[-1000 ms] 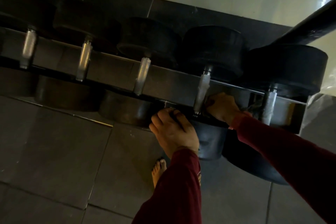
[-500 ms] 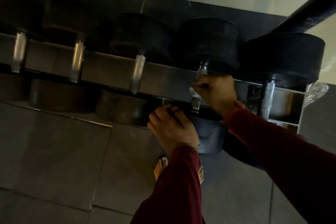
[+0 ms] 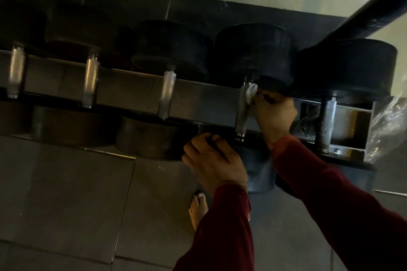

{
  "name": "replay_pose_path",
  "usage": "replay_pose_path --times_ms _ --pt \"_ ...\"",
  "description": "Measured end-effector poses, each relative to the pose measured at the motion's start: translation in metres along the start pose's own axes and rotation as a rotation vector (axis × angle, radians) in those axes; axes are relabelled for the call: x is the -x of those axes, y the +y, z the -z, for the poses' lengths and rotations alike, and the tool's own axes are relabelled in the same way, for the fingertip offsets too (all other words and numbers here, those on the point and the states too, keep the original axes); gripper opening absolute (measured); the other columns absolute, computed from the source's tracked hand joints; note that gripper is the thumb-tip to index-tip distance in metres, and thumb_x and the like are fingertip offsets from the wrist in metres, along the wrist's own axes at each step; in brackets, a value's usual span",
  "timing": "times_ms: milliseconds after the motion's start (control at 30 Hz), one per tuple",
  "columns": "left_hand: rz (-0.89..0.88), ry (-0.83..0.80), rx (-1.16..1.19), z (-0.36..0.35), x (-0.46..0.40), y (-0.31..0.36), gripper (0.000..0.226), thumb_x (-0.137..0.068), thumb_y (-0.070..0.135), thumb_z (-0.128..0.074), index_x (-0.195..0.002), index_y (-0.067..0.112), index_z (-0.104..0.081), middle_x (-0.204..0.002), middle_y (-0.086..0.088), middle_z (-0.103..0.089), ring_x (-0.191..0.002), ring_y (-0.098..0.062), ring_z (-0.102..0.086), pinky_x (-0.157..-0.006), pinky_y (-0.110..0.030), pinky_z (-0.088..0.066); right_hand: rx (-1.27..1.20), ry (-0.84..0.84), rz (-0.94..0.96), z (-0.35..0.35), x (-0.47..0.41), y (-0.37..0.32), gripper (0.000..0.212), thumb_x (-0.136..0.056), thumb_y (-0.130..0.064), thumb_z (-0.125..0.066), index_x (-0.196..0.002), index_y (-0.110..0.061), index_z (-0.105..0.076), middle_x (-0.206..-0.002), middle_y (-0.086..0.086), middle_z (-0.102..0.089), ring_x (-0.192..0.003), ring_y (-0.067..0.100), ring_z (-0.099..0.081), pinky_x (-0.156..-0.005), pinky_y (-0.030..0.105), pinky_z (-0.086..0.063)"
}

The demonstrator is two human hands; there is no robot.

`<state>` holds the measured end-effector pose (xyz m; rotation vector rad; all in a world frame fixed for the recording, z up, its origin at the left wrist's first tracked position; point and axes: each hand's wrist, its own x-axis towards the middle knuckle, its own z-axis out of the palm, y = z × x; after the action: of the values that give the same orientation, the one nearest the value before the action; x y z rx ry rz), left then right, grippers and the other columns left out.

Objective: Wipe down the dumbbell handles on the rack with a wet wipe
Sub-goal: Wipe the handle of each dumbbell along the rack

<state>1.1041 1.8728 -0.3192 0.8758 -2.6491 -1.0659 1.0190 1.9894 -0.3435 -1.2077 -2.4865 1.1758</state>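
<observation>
Wiping the fourth dumbbell handle, one hand braced on the near weight

Nearest is a bare foot (image 3: 198, 209) on the tiled floor (image 3: 66, 193). Above it the left hand (image 3: 217, 161), in a dark red sleeve (image 3: 222, 226), curls its fingers over the near head of the dumbbell (image 3: 259, 174) at the rack's front edge. Just past that, the right hand (image 3: 274, 114) pinches a white wet wipe (image 3: 251, 93) against the top of the handle (image 3: 242, 109), right under the far weight (image 3: 255, 55). The rack (image 3: 198, 99) runs left, holding more dumbbells.
</observation>
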Motion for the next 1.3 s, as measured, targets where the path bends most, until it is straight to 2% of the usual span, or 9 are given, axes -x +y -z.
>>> replay_pose_path --times_ms 167,333,433,500,633,733,967,1167,1300 --pt "0.000 -0.018 0.003 0.001 0.000 0.002 0.021 -0.086 0.024 -0.053 -0.097 0.009 -0.061 -0.100 -0.012 -0.056 -0.087 -0.029 -0.046 -0.079 -0.030 -0.029 0.112 -0.019 0.502 -0.001 0.004 0.009 0.018 -0.084 -0.024 -0.069 -0.069 -0.014 -0.073 -0.062 0.003 -0.068 -0.057 0.018 -0.064 -0.055 0.018 -0.033" --pt "0.014 -0.023 0.004 0.004 -0.002 0.005 0.020 -0.085 0.024 -0.054 -0.098 0.009 -0.061 -0.101 -0.013 -0.057 -0.088 -0.030 -0.047 -0.076 -0.022 -0.020 0.094 0.039 0.592 -0.005 -0.002 0.009 0.011 -0.088 -0.024 -0.071 -0.088 -0.019 -0.081 -0.076 0.008 -0.074 -0.065 0.021 -0.068 -0.060 0.023 -0.050" --pt "0.020 -0.037 -0.004 0.004 -0.001 0.004 0.020 -0.086 0.023 -0.055 -0.099 0.010 -0.061 -0.102 -0.013 -0.057 -0.089 -0.030 -0.047 -0.077 -0.025 -0.023 -0.079 0.003 0.193 -0.009 -0.006 0.006 0.012 -0.081 -0.034 -0.079 -0.086 -0.023 -0.081 -0.081 -0.002 -0.077 -0.078 0.008 -0.070 -0.073 0.013 -0.048" --pt "0.034 -0.052 0.010 0.005 -0.001 0.006 0.021 -0.087 0.025 -0.053 -0.100 0.010 -0.060 -0.104 -0.012 -0.056 -0.091 -0.030 -0.047 -0.078 -0.021 -0.019 -0.308 -0.096 -0.255 -0.011 -0.016 0.001 0.018 -0.070 -0.041 -0.085 -0.075 -0.025 -0.079 -0.076 -0.009 -0.076 -0.082 0.007 -0.072 -0.085 0.023 -0.055" --pt "0.034 -0.056 0.005 0.006 -0.001 0.005 0.021 -0.088 0.026 -0.052 -0.101 0.012 -0.060 -0.105 -0.011 -0.056 -0.093 -0.029 -0.048 -0.078 -0.019 -0.017 -0.777 -0.340 -0.655 -0.018 -0.043 0.009 0.008 -0.086 -0.006 -0.073 -0.081 -0.010 -0.067 -0.074 -0.001 -0.073 -0.084 0.016 -0.069 -0.070 0.029 -0.060" --pt "0.034 -0.046 0.011 0.004 -0.001 0.004 0.020 -0.089 0.026 -0.052 -0.101 0.011 -0.060 -0.105 -0.011 -0.056 -0.093 -0.029 -0.048 -0.079 -0.021 -0.022 -0.713 -0.492 -0.594 -0.016 -0.049 0.018 0.011 -0.094 -0.001 -0.055 -0.095 -0.011 -0.060 -0.060 -0.012 -0.071 -0.084 0.012 -0.062 -0.057 0.017 -0.055" --pt "0.023 -0.034 -0.034 0.008 0.000 0.008 0.017 -0.089 0.022 -0.057 -0.100 0.010 -0.061 -0.103 -0.013 -0.058 -0.090 -0.032 -0.050 -0.075 -0.019 -0.016 -0.257 -0.040 -0.008 -0.010 -0.005 -0.007 0.009 -0.074 -0.029 -0.086 -0.080 -0.029 -0.080 -0.073 -0.018 -0.071 -0.061 -0.018 -0.059 -0.068 0.003 -0.047" --pt "0.039 -0.048 -0.009 0.006 0.001 0.007 0.015 -0.088 0.016 -0.063 -0.101 0.010 -0.060 -0.105 -0.013 -0.057 -0.093 -0.031 -0.049 -0.076 -0.017 -0.017 -0.751 -0.291 -0.662 -0.007 -0.033 -0.010 0.009 -0.082 -0.007 -0.078 -0.081 -0.007 -0.069 -0.080 0.004 -0.073 -0.078 0.014 -0.071 -0.067 0.025 -0.060" --pt "0.017 -0.038 -0.024 0.003 0.002 0.005 0.014 -0.089 0.018 -0.060 -0.101 0.010 -0.060 -0.105 -0.012 -0.057 -0.092 -0.031 -0.049 -0.077 -0.022 -0.023 -0.540 -0.270 -0.552 -0.002 -0.036 -0.009 0.006 -0.081 -0.010 -0.077 -0.082 -0.009 -0.071 -0.087 0.007 -0.074 -0.087 0.020 -0.072 -0.076 0.030 -0.060"
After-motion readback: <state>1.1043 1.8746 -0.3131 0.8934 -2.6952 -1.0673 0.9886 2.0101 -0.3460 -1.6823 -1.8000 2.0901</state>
